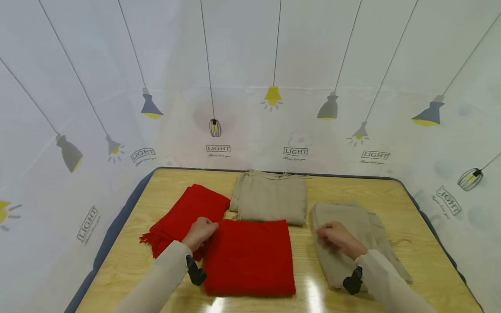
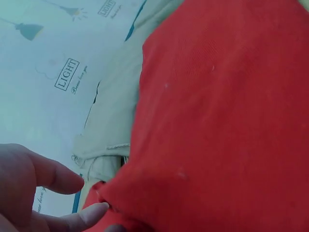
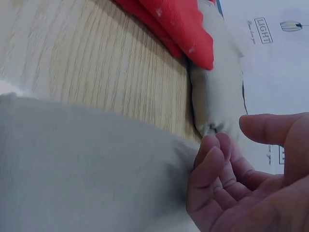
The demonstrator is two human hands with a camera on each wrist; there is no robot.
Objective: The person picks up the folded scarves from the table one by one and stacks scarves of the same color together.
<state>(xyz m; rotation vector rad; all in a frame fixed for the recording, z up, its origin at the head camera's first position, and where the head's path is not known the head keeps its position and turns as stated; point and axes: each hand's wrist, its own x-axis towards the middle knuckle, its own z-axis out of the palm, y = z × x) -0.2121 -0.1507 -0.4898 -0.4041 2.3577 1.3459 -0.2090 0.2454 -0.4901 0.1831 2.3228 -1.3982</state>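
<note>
A folded red cloth lies flat near the front of the table. At its far left corner is my left hand; in the left wrist view two fingertips stand apart, one of them at the cloth's edge. My right hand is over a folded beige cloth on the right. The right wrist view shows its fingers loosely bent and the thumb apart, with nothing held. Whether they touch the beige cloth I cannot tell.
Behind on the left lies another red cloth with a fringed end. A second folded beige cloth is at the table's back middle. The wooden table has a dark blue edge, with a white lamp-printed curtain around it.
</note>
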